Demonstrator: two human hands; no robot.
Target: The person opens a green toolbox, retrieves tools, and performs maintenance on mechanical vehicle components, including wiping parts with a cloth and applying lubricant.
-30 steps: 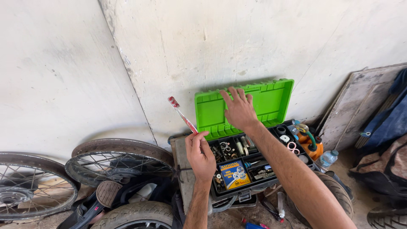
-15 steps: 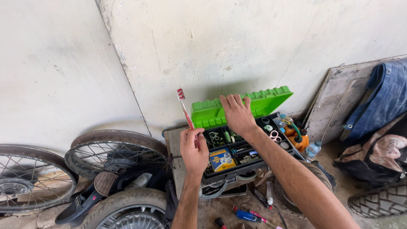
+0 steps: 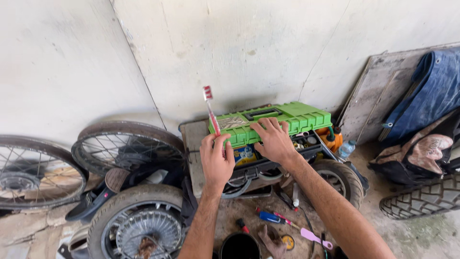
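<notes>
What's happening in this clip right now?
A person is lowering the lid of a green toolbox with the right hand; it is nearly shut now, having stood open a second ago. The left hand holds a red toothbrush upright. Spoked wheels lean against the wall beside it.

Toolbox (image 3: 282,125) against the wall (image 3: 239,48), on a board over a tyre (image 3: 338,177). Right hand (image 3: 274,140) on its lid; left hand (image 3: 215,158) just left, holding a toothbrush (image 3: 211,109) upright. Spoked wheels (image 3: 127,146) left of the toolbox. Bottle (image 3: 346,149) right of it. Screwdriver (image 3: 273,218) on the floor in front.
</notes>
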